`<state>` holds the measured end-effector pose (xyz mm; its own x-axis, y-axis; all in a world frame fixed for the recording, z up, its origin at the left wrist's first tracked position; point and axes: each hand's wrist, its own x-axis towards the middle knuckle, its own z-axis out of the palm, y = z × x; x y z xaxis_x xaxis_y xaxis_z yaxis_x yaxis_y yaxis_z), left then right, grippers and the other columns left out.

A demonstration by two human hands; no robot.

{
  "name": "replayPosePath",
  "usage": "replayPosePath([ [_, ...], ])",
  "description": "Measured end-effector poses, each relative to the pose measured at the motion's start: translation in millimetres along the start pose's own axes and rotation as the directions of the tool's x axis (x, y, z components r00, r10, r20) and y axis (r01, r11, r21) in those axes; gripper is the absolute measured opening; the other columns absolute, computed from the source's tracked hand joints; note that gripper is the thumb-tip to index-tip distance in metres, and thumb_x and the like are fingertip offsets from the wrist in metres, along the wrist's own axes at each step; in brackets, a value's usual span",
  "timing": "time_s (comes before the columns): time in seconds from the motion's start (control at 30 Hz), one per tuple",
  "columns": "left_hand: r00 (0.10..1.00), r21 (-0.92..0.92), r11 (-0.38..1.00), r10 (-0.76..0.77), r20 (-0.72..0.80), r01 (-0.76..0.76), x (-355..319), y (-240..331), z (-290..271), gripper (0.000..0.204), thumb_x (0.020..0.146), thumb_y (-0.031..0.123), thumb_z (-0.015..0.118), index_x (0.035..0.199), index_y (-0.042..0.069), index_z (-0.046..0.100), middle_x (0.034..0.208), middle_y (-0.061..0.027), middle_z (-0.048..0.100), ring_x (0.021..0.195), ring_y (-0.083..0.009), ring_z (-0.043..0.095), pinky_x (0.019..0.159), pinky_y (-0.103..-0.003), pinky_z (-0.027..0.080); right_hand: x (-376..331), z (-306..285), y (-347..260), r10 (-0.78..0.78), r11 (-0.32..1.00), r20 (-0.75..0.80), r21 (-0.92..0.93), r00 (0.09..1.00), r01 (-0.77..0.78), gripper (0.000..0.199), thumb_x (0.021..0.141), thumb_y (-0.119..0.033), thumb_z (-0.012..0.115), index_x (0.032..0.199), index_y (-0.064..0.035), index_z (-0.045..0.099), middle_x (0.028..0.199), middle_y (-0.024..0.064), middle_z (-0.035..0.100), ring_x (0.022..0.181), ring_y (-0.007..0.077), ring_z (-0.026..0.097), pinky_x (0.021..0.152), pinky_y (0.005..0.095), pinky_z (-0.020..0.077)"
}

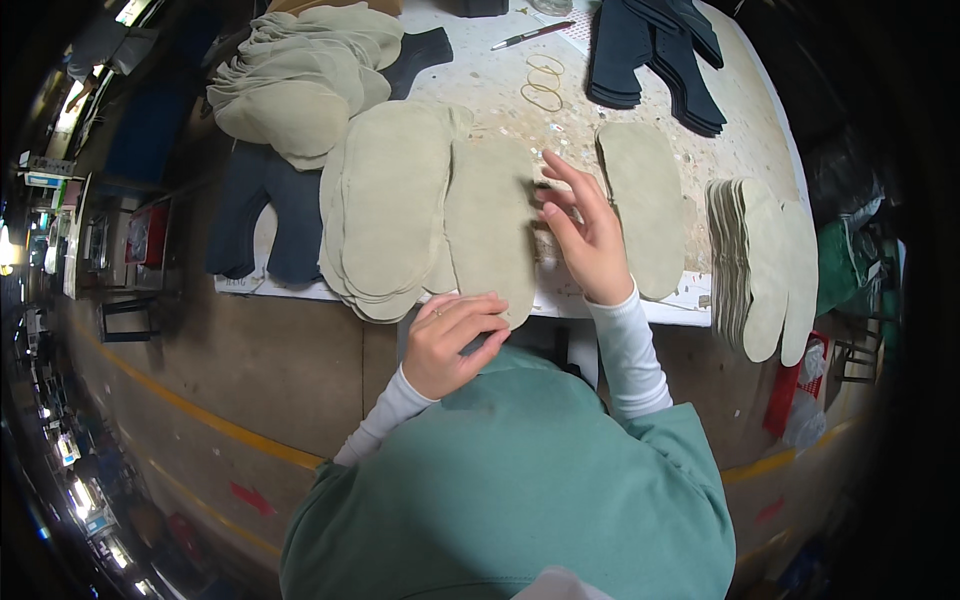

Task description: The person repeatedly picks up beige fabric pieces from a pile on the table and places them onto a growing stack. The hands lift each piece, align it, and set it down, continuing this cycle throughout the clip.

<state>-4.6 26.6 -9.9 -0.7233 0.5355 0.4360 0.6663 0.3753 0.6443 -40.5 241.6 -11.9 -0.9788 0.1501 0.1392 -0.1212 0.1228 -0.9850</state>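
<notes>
A beige, suede-like oval cut piece [492, 220] lies near the middle of the table's front edge. The stretched fingers of my left hand [455, 342] rest at its lower end, thumb apart from them. My right hand [588, 240] is raised just beyond its right side, fingers spread and nothing held in them. To the right of that hand lies another beige oval piece [648, 215], its dark edge showing on the left. A stack of similar beige pieces [395, 200] overlaps on the left, beside the middle piece.
A heaped beige pile [300, 75] fills the table's far left, over dark navy pieces [290, 200]. More navy pieces [665, 60] are stacked far right. Beige mitten-shaped pieces [757, 260] stand out past the right edge. A pen [532, 36] and rubber bands [543, 82] lie at the back.
</notes>
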Motion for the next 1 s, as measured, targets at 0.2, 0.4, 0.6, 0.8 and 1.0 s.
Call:
replayPosePath([
  [0.2,0.908,-0.25,0.874,-0.416,0.06,0.417,-20.3,-2.9,-10.6,0.011,0.088,0.009,0.064,0.092,-0.001,0.068,0.079,-0.0103,0.071,0.069,-0.0155,0.069,0.061,-0.025,0.054,12.4,9.2,19.1,0.017,0.995,0.043,0.095,0.999,-0.021,0.058,0.089,0.002,0.057,0.143,-0.0109,0.043,0.129,0.0098,0.048,0.109,0.0166,0.055,0.09,0.0287,0.0481],
  [0.4,0.741,-0.469,0.58,-0.586,0.328,0.666,-35.0,-15.4,-8.1,0.021,0.097,0.013,0.056,0.102,-0.005,0.065,0.091,-0.0119,0.072,0.081,-0.0146,0.069,0.074,-0.026,0.055,6.8,15.2,16.7,0.047,0.999,0.005,-0.012,0.999,-0.047,0.067,0.081,-0.004,0.069,0.142,-0.0133,0.044,0.11,0.0106,0.059,0.083,0.0162,0.063,0.067,0.0256,0.0506],
  [0.6,0.684,-0.544,0.422,-0.535,0.496,0.725,-31.5,-13.0,-0.7,0.024,0.1,0.015,0.052,0.104,-0.005,0.063,0.097,-0.0129,0.071,0.087,-0.0147,0.068,0.078,-0.026,0.053,-3.3,20.0,-4.9,0.131,0.882,0.103,-0.466,0.986,-0.069,0.064,0.081,-0.004,0.068,0.14,-0.0106,0.046,0.091,0.0114,0.058,0.067,0.0158,0.054,0.058,0.0269,0.0427],
  [0.8,0.664,-0.559,0.379,-0.56,0.496,0.737,-27.6,-10.1,1.7,0.023,0.099,0.014,0.052,0.108,-0.005,0.06,0.097,-0.0132,0.071,0.089,-0.0156,0.068,0.078,-0.026,0.053,-6.6,12.2,-0.9,-0.086,0.928,0.186,-0.341,0.979,0.147,0.06,0.079,-0.002,0.063,0.137,-0.005,0.048,0.118,0.0182,0.054,0.073,0.0279,0.057,0.073,0.0348,0.0485],
  [1.0,0.675,-0.622,0.342,-0.596,0.436,0.704,-26.1,-8.4,-12.0,0.035,0.098,0.009,0.052,0.13,-0.005,0.049,0.106,-0.0148,0.068,0.093,-0.019,0.068,0.082,-0.027,0.052,-17.6,-37.7,-0.3,-0.058,0.91,0.009,-0.412,0.998,0.057,0.058,0.08,0.002,0.062,0.137,-0.0075,0.05,0.119,0.0103,0.056,0.065,0.0135,0.05,0.062,0.0246,0.0436],
])
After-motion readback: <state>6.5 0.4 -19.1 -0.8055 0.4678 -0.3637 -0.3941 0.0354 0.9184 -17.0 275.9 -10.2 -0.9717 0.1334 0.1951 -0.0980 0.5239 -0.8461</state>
